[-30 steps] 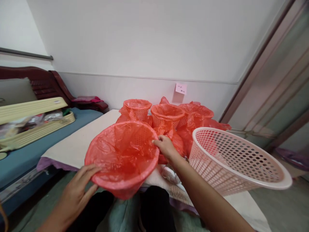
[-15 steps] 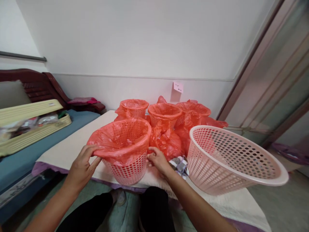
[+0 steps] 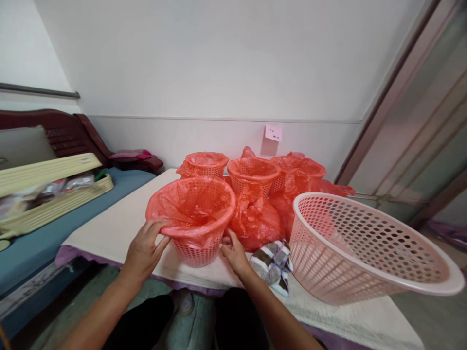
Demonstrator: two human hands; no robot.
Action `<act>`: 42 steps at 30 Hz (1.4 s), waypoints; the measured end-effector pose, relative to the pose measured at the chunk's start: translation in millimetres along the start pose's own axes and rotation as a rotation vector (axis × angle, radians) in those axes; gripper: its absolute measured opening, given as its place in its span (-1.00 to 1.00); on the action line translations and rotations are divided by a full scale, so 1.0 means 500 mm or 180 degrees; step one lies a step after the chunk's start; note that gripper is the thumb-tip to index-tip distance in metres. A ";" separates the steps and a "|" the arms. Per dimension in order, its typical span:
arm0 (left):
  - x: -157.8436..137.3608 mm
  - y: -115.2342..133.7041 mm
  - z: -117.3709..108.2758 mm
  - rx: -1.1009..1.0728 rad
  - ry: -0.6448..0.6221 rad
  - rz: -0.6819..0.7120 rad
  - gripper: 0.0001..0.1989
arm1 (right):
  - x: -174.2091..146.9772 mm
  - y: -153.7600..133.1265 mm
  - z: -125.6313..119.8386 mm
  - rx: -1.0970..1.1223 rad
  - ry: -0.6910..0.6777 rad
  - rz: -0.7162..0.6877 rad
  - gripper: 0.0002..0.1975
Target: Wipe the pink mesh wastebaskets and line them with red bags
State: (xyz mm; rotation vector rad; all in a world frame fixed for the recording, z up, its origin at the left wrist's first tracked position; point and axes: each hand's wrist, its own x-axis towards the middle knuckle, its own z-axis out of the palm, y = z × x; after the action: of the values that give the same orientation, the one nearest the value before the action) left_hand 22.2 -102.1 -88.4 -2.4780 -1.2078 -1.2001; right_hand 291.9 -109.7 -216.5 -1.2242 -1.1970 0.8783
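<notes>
Directly before me stands a small pink mesh basket, lined with a thin red plastic bag whose edge is folded over the rim. My left hand pinches the folded bag edge at the basket's front left. On the right side, my right hand has its fingers curled at the lower edge of the bag, against the basket wall; the fingertips are partly hidden. Close to my right wrist lies a grey, white and brown patterned cloth bundle, tied with a purple ribbon.
Several red-lined baskets stand behind, with a knotted red bag in front of them. A large pink oval basket occupies the table's right. To the left, a yellow container rests on a blue bed. A pink note hangs on the wall.
The bag edge now lies more evenly round the rim on the left, where it bulged outward before. Both hands stay at the basket. More of the patterned bundle shows.
</notes>
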 end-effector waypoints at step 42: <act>0.221 0.176 0.029 -0.0472 -0.3667 -0.0515 -0.55 | -0.070 0.079 0.051 -0.0900 0.0195 0.0095 -0.37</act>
State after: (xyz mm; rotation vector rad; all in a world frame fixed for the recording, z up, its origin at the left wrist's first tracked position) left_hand 133.6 -87.7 -1.6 -3.2968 -1.5266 0.3091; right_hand 264.1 -131.1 -263.7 -1.4884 -1.2864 0.7035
